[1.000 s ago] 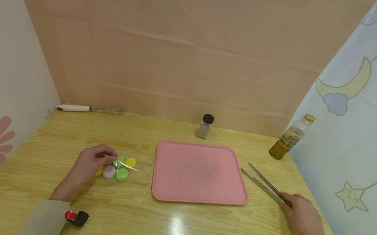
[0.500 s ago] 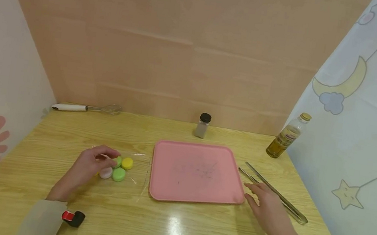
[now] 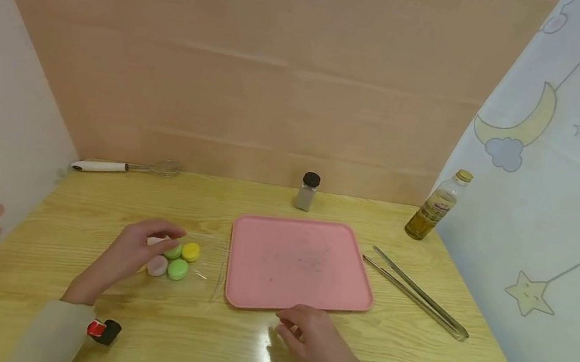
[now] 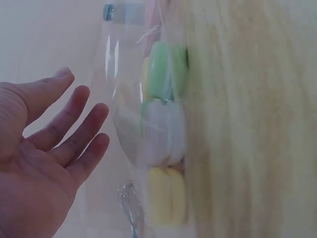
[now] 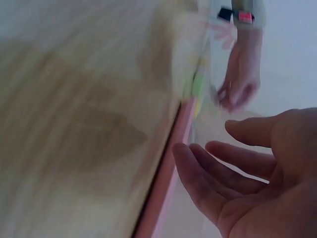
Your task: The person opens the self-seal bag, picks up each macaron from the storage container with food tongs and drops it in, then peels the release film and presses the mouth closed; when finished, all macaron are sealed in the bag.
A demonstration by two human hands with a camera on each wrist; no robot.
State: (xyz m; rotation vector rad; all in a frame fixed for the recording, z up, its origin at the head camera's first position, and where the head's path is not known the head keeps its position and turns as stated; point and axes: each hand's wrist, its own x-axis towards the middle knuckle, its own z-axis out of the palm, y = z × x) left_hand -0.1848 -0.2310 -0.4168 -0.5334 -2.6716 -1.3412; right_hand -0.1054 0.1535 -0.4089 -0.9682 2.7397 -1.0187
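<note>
My left hand (image 3: 138, 246) hovers over several macarons in a clear plastic bag (image 3: 202, 272). Its loosely bent fingers (image 4: 94, 119) stand apart beside the bag in the left wrist view, with nothing between them. A yellow macaron (image 3: 191, 252), a green macaron (image 3: 178, 269) and a lavender macaron (image 3: 157, 265) show in the head view; the hand partly covers others. My right hand (image 3: 319, 346) is at the front edge of the pink tray (image 3: 246, 292), holding nothing, fingers loosely bent. Metal tongs (image 3: 431, 306) lie to the tray's right, away from both hands.
At the back left lies a whisk (image 3: 103, 166) with a white handle. Behind the tray stands a small jar (image 3: 306, 196) with a black lid. Near the right wall is a bottle (image 3: 433, 210) of amber liquid with a gold cap.
My right hand has let go of the tongs and moved left to the front of the tray. The tongs now lie on the table. The left hand stays over the macarons.
</note>
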